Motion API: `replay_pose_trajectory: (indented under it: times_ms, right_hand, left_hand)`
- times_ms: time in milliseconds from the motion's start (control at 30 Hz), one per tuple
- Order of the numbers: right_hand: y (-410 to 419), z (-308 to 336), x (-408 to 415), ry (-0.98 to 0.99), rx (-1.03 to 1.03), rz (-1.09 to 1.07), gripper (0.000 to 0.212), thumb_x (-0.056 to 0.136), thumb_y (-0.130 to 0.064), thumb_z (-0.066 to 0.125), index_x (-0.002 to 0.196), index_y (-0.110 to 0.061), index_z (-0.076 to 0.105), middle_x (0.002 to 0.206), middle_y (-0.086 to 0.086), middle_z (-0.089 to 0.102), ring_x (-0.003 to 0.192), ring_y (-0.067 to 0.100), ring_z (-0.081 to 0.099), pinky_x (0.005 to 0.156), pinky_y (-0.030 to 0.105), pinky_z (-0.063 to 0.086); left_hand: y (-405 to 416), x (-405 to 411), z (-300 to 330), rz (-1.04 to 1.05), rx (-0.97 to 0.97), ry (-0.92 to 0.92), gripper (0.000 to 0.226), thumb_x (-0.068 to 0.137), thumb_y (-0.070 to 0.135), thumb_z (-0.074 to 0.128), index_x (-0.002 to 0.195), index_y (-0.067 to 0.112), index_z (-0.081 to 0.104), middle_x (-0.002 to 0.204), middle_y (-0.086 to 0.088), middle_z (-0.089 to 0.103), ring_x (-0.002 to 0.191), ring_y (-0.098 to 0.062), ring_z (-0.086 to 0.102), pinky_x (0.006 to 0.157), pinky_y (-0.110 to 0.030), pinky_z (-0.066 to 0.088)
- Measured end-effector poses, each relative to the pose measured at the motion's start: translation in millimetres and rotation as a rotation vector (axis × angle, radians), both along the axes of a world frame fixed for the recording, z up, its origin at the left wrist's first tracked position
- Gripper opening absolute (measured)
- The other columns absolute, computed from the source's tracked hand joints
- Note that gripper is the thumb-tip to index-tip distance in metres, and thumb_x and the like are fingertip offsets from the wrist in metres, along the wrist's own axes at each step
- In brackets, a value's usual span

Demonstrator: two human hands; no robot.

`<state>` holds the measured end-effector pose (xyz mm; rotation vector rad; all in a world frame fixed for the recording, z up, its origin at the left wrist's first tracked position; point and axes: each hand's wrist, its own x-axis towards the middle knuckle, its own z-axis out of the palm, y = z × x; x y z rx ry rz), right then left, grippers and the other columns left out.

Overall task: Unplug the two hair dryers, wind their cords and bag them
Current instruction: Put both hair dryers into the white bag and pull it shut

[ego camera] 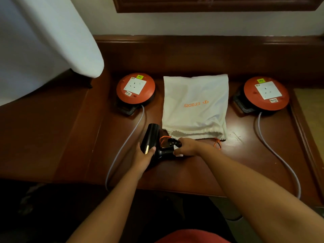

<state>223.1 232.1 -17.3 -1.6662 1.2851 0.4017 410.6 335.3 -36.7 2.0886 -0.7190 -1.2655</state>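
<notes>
Hair dryer [151,137], black, lies at the near worktop [201,174] edge, at the mouth of the white drawstring bag [194,106] at 12 o'clock. Left hand [142,157] wraps its barrel; right hand [186,147] pinches the black plug [172,142]. Orange cable reels [135,88] [266,93] sit at 10 and 2 o'clock, grey leads [126,142] trailing toward the person.

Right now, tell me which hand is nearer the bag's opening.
Right. The right hand sits just below the white bag's gathered opening, holding the plug; the left hand grips the hair dryer, off to its left.
</notes>
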Motion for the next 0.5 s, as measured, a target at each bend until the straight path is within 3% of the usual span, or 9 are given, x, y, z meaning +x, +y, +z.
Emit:
replay_pose_trajectory:
  times_ms: [100, 233, 333, 400, 467, 500]
  right_hand:
    - [-5, -1, 6, -0.013, 0.043, -0.032, 0.025, 0.072, -0.036, 0.073, 0.077, -0.016, 0.057, 0.075, 0.000, 0.060, 0.073, 0.018, 0.058, 0.058, 0.027, 0.040]
    - [-4, -7, 9, -0.055, 0.120, -0.061, 0.054, 0.070, -0.038, 0.079, 0.109, -0.014, 0.050, 0.103, 0.004, 0.062, 0.095, 0.020, 0.059, 0.083, 0.035, 0.049]
    - [3, -10, 16, -0.157, 0.150, -0.186, 0.058, 0.072, -0.023, 0.080, 0.115, -0.011, 0.044, 0.108, 0.005, 0.060, 0.100, 0.022, 0.060, 0.087, 0.037, 0.050]
    - [7, -12, 23, -0.213, 0.147, -0.318, 0.044, 0.078, -0.014, 0.075, 0.111, -0.007, 0.047, 0.105, 0.008, 0.062, 0.093, 0.021, 0.061, 0.079, 0.032, 0.052]
    - [9, -11, 29, -0.209, 0.125, -0.391, 0.018, 0.084, -0.012, 0.068, 0.091, -0.008, 0.053, 0.088, 0.007, 0.063, 0.076, 0.016, 0.059, 0.060, 0.021, 0.048]
    - [11, -10, 31, -0.199, 0.112, -0.411, 0.016, 0.085, -0.013, 0.067, 0.078, -0.010, 0.053, 0.077, 0.004, 0.060, 0.067, 0.014, 0.056, 0.052, 0.019, 0.044]
  left_hand:
    - [5, 7, -1, 0.001, -0.001, 0.053, 0.071, 0.088, 0.038, 0.065, 0.148, 0.021, 0.031, 0.144, -0.002, 0.046, 0.128, -0.022, 0.047, 0.105, -0.037, 0.039]
    - [8, 12, 5, -0.002, -0.028, 0.079, 0.063, 0.092, 0.028, 0.063, 0.146, 0.019, 0.033, 0.133, 0.007, 0.048, 0.121, -0.011, 0.045, 0.097, -0.027, 0.035]
    - [10, 15, 5, -0.016, -0.032, 0.088, 0.062, 0.091, 0.029, 0.064, 0.145, 0.020, 0.035, 0.138, 0.003, 0.050, 0.125, -0.014, 0.047, 0.100, -0.029, 0.038]
    - [12, 16, 2, -0.008, -0.018, 0.094, 0.072, 0.087, 0.039, 0.067, 0.148, 0.022, 0.033, 0.144, -0.002, 0.047, 0.131, -0.019, 0.046, 0.108, -0.037, 0.038]
    - [15, 17, 0, -0.002, -0.019, 0.103, 0.076, 0.084, 0.043, 0.068, 0.148, 0.023, 0.033, 0.144, -0.001, 0.047, 0.132, -0.021, 0.045, 0.110, -0.042, 0.037]
    - [16, 16, 2, 0.006, -0.024, 0.104, 0.074, 0.086, 0.040, 0.068, 0.148, 0.023, 0.032, 0.145, 0.000, 0.046, 0.132, -0.020, 0.045, 0.110, -0.041, 0.037]
